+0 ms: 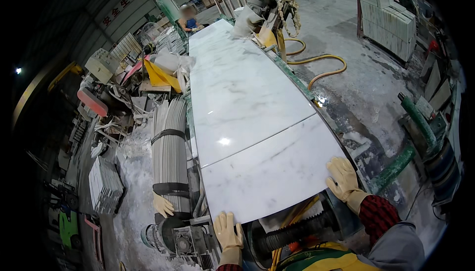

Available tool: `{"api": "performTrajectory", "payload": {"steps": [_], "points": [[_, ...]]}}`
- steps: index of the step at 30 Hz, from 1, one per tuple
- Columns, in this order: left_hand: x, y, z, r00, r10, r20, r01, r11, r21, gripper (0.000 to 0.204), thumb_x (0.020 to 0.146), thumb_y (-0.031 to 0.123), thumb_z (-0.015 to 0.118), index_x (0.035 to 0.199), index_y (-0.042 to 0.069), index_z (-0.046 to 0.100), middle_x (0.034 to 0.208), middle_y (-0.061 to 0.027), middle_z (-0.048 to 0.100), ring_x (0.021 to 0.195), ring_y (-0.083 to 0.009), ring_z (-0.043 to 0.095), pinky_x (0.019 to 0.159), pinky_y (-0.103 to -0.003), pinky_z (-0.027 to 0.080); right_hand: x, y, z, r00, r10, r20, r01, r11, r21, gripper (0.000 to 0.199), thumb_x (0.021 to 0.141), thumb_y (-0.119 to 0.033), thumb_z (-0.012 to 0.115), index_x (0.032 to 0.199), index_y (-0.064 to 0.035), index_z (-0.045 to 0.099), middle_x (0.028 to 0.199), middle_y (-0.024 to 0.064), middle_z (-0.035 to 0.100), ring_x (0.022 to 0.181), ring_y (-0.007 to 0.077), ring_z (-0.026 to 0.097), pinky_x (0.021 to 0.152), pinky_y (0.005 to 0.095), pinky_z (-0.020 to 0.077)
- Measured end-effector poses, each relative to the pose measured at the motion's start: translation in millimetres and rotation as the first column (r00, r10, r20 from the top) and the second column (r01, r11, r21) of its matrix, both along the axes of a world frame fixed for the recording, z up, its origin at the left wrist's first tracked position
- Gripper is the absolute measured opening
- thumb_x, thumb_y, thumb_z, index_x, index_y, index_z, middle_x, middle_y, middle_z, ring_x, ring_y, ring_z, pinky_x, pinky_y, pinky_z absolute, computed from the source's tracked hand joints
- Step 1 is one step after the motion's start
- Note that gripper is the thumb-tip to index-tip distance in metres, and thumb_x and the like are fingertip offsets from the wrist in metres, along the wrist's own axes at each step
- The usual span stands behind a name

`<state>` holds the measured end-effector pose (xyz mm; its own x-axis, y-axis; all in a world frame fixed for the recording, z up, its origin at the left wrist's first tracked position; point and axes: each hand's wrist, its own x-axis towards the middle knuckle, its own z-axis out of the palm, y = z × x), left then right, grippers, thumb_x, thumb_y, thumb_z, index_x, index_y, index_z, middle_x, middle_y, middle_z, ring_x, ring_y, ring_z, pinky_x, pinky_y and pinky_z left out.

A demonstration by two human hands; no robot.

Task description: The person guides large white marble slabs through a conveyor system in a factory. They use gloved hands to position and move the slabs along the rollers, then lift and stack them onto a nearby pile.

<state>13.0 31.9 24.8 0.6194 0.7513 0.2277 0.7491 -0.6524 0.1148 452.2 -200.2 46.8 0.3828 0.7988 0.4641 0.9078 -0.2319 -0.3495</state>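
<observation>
Near white marble slab [272, 172] lies flat on conveyor line, butted against longer slab [242, 88]. Gloved left hand [227, 231] and right hand [344, 179] grip its near edge corners. Probably heavy, stiff, brittle, slick; hold edges.

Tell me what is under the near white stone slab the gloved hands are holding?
Below the near slab's front edge a black ribbed hose, yellow hoses and a grey motor show. Whatever carries the slab farther back is covered by it.
</observation>
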Motion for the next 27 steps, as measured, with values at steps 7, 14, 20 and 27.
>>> {"api": "performTrajectory", "payload": {"steps": [7, 14, 20, 27], "points": [[-5, -3, -9, 1.0, 0.016, 0.02, -0.016, 1.0, 0.009, 0.06, 0.1, 0.029, 0.076, 0.154, 0.008, 0.06, 0.162, -0.0281, 0.057, 0.15, -0.0526, 0.049, 0.131, -0.061, 0.033, -1, -3, 0, 1.0, 0.004, 0.006, -0.004, 1.0, 0.009, 0.047, 0.092, -0.022, 0.074, 0.133, -0.0004, 0.068, 0.138, 0.0268, 0.065, 0.131, 0.0498, 0.058, 0.116, 0.0585, 0.0445], [-7, -8, -1, 0.999, -0.004, 0.043, 0.005, 1.0, -0.024, 0.057, 0.098, 0.025, 0.077, 0.15, 0.005, 0.063, 0.16, -0.0299, 0.057, 0.147, -0.0536, 0.05, 0.126, -0.062, 0.038, -2, -6, -25, 0.994, -0.004, 0.106, -0.004, 0.997, 0.078, 0.049, 0.089, -0.02, 0.075, 0.132, 0.001, 0.068, 0.135, 0.0278, 0.067, 0.127, 0.0508, 0.061, 0.114, 0.0604, 0.0461], [4, -5, 19, 0.995, -0.039, 0.091, 0.045, 0.997, -0.06, 0.056, 0.098, 0.023, 0.077, 0.148, 0.003, 0.064, 0.153, -0.0306, 0.06, 0.139, -0.0546, 0.054, 0.121, -0.063, 0.041, 5, -5, -2, 0.996, 0.039, 0.08, -0.046, 0.995, 0.09, 0.047, 0.088, -0.022, 0.076, 0.129, -0.0011, 0.068, 0.133, 0.0263, 0.067, 0.125, 0.0496, 0.061, 0.114, 0.0595, 0.0473], [-15, -7, -18, 0.997, 0.002, 0.072, -0.001, 1.0, -0.014, 0.057, 0.101, 0.027, 0.074, 0.153, 0.007, 0.062, 0.159, -0.0293, 0.057, 0.148, -0.0553, 0.049, 0.127, -0.063, 0.036, -6, -9, 1, 0.996, 0.012, 0.087, -0.021, 0.995, 0.098, 0.041, 0.086, -0.023, 0.076, 0.12, -0.003, 0.067, 0.122, 0.023, 0.065, 0.12, 0.0469, 0.059, 0.11, 0.0568, 0.0472]]}}
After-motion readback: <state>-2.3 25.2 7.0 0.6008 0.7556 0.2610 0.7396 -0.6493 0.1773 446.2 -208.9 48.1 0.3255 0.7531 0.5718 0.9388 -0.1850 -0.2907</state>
